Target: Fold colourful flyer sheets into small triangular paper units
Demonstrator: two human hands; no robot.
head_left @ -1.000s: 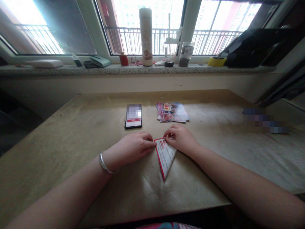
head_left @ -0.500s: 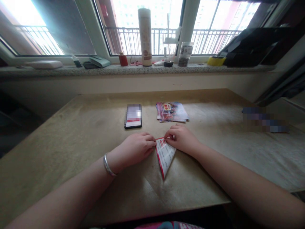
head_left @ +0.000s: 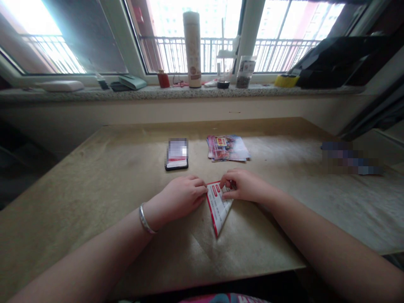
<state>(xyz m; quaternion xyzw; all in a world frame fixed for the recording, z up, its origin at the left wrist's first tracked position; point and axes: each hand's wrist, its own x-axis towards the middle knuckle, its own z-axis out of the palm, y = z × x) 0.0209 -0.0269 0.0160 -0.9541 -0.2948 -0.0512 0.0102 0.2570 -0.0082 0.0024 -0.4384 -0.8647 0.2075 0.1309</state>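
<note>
Right hand covers part of folded leaflet; phone screen pixelated.

red-edged white leaflet

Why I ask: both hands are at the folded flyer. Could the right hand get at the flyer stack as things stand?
Probably yes: the right hand rests on the folded flyer just in front of the flyer stack, with only bare table between them.
</note>
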